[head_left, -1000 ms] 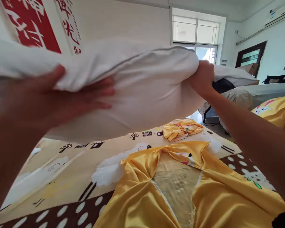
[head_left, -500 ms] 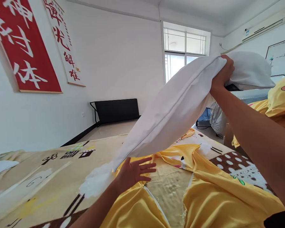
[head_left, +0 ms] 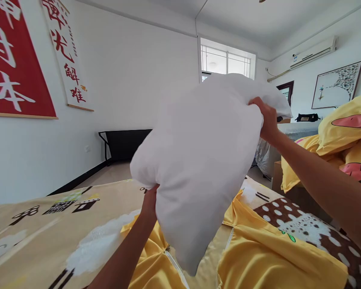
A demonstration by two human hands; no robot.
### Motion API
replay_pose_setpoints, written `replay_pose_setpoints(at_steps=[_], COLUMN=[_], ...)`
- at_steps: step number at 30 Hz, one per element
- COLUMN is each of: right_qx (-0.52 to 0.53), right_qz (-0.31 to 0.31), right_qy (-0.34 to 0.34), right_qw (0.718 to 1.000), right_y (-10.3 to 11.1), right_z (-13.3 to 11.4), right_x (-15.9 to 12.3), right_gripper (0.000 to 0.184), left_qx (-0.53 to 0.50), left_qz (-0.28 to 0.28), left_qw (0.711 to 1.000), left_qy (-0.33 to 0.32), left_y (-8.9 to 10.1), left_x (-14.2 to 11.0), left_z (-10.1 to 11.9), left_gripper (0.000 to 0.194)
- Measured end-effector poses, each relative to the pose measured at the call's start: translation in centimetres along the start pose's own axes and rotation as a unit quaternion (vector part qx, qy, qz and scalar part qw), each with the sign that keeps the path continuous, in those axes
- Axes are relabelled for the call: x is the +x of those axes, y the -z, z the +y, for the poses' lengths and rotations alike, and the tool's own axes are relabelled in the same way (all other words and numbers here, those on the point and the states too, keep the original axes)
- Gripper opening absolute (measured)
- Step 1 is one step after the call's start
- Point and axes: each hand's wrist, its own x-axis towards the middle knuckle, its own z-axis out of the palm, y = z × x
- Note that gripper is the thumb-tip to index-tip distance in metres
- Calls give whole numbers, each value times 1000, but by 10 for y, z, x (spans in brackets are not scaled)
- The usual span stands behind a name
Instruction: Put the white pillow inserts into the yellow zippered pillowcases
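A plump white pillow (head_left: 204, 152) is held up in front of me between both hands, one corner pointing down. My right hand (head_left: 266, 118) grips its upper right edge, fingers closed on the fabric. On the lower left side my left hand (head_left: 151, 200) is closed on the pillow, its fingers mostly hidden behind it. Below lies a yellow pillowcase (head_left: 252, 249), spread on the bed with its zipped opening apart and the paler inside showing. The pillow's lowest corner hangs in front of that opening; whether it touches, I cannot tell.
A patterned beige blanket (head_left: 87, 224) covers the bed. At right, yellow cushions with carrot and strawberry prints (head_left: 349, 128) are piled on a wooden piece. A black folding frame (head_left: 120, 146) stands by the far wall. Scrolls (head_left: 63, 52) hang at left.
My left hand, open beside the pillow before, has taken hold of it. The pillow has turned its broad face toward me, and my right hand has come lower and left. The view has shifted right.
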Motion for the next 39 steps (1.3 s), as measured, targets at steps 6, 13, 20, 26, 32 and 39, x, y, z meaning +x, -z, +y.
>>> replay_pose_setpoints(at_steps=[6,13,20,26,32,39], right_qx=[-172,-142,48,391,407,198], right_qz=[-149,-380,-276,-292,-302,-248], right_qy=[84,97,24,10,67,-1], right_qw=[970,909,960,873,860,948], right_y=[1,-12,2,7,13,-19], right_z=[71,103,29,-55,-83,-104], right_x=[-45,-128,-71,-46,-76,-92], right_gripper=[14,16,60,45,64,61], left_qx=[-5,147,189,178,206,196], left_qz=[149,99,-199,-81,-39,-107], left_qw=[988,961,869,906,941,950], left_qy=[-52,-214,-412,-376,-265,-216], left_y=[-3,-54,-108,-116,-104,-86], left_x=[17,-7,-47,-55,-37,-24], left_z=[52,59,18,39,37,22], left_gripper=[45,18,71,73,55,60])
